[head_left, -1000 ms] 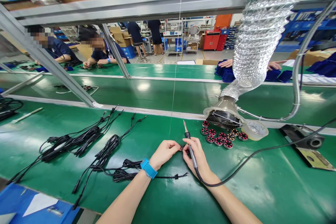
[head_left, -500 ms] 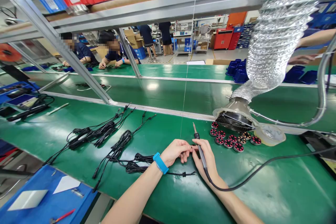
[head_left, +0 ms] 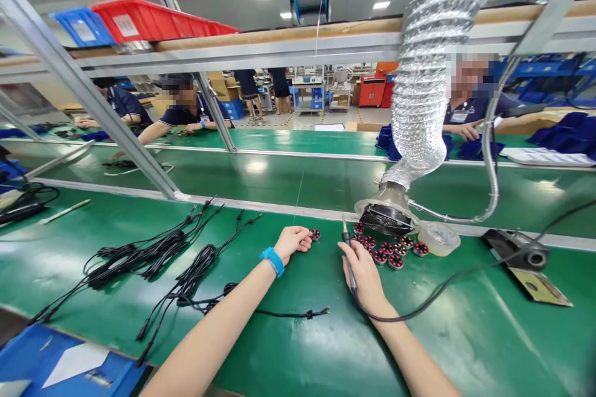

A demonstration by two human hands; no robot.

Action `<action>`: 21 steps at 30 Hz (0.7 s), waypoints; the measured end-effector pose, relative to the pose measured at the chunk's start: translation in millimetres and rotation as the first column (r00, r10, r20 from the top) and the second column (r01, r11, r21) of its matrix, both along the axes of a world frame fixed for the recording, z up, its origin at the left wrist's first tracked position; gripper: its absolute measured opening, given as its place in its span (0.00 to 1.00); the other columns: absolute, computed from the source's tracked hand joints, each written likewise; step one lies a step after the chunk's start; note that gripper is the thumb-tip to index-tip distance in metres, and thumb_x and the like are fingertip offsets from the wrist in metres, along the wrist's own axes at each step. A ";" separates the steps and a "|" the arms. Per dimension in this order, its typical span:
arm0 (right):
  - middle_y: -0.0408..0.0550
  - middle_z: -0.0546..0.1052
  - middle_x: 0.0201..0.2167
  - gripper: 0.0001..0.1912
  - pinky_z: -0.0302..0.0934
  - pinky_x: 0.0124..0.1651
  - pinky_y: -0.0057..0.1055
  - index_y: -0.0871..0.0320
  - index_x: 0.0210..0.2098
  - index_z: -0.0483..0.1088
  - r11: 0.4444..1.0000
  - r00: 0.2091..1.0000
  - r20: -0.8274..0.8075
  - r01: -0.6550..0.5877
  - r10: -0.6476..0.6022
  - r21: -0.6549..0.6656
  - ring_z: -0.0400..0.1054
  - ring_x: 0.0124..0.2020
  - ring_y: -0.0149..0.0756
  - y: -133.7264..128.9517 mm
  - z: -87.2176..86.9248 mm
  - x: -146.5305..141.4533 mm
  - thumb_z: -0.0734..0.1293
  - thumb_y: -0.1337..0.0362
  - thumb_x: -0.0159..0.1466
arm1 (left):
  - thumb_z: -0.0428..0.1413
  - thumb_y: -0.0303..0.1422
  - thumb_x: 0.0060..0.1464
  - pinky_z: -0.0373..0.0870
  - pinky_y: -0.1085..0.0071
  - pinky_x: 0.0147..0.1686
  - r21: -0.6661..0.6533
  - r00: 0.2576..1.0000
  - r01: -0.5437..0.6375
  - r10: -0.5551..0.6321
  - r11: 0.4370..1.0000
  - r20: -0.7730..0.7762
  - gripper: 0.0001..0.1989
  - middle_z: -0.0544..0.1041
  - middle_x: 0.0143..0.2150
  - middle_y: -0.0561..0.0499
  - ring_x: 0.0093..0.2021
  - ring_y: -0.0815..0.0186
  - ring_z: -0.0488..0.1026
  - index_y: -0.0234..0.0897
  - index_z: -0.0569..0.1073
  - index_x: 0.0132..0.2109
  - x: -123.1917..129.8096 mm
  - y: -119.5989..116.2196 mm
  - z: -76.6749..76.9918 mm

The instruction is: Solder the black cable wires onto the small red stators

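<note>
My left hand, with a blue band at the wrist, pinches a small round part with red and black segments over the green bench. A soldering iron is held in my right hand, its tip pointing up and away from me. Several similar round parts lie just right of that hand, below the fan. A black cable end rests on the bench between my forearms, touched by neither hand.
Bundled black cables lie at the left. A silver duct with a fan hangs behind the parts, beside a translucent bowl. A soldering iron stand is at the right. Co-workers sit across the bench.
My hands have moved apart, the left one now farther left at a round part. The view has tilted up and turned right, showing a wire spool and another person.
</note>
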State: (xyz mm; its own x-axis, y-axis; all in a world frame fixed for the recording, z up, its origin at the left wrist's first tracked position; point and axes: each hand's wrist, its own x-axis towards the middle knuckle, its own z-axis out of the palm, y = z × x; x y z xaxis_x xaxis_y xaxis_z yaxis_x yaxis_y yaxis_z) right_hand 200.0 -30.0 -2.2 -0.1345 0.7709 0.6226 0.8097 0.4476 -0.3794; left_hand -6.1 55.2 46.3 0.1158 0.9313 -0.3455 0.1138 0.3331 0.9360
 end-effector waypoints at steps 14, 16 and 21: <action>0.59 0.69 0.51 0.23 0.61 0.57 0.53 0.56 0.57 0.66 0.999 0.979 0.201 0.034 -0.042 0.043 0.65 0.54 0.48 12.7 -8.4 13.5 0.55 0.75 0.65 | 0.53 0.45 0.55 0.61 0.73 0.27 0.268 0.737 0.269 -0.018 0.925 -0.675 0.17 0.71 0.19 0.53 0.23 0.66 0.69 0.36 0.78 0.34 -113.1 -54.8 49.2; 0.60 0.69 0.51 0.21 0.62 0.55 0.53 0.56 0.56 0.67 0.999 0.984 0.173 0.038 -0.044 0.032 0.65 0.53 0.49 10.8 -5.5 10.0 0.56 0.73 0.66 | 0.57 0.44 0.52 0.62 0.72 0.30 0.172 0.520 0.416 -0.079 0.893 -0.850 0.14 0.76 0.24 0.50 0.29 0.62 0.73 0.38 0.79 0.34 -127.2 -76.1 55.5; 0.57 0.69 0.49 0.20 0.67 0.49 0.47 0.54 0.56 0.64 0.997 0.998 0.019 -0.067 0.068 -0.028 0.68 0.47 0.46 -4.6 9.6 -8.6 0.58 0.71 0.66 | 0.57 0.34 0.54 0.64 0.68 0.37 -0.019 0.113 0.530 -0.092 0.848 -0.989 0.07 0.80 0.37 0.44 0.41 0.54 0.77 0.39 0.79 0.39 -137.2 -90.7 55.7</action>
State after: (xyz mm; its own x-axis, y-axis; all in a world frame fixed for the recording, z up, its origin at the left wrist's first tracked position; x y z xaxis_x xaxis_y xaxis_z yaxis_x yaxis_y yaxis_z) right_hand 191.4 -34.7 7.4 -0.1991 0.7764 0.5980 0.7855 0.4913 -0.3763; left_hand -143.3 -35.5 102.0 0.2160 0.9593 -0.1819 0.9761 -0.2167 0.0164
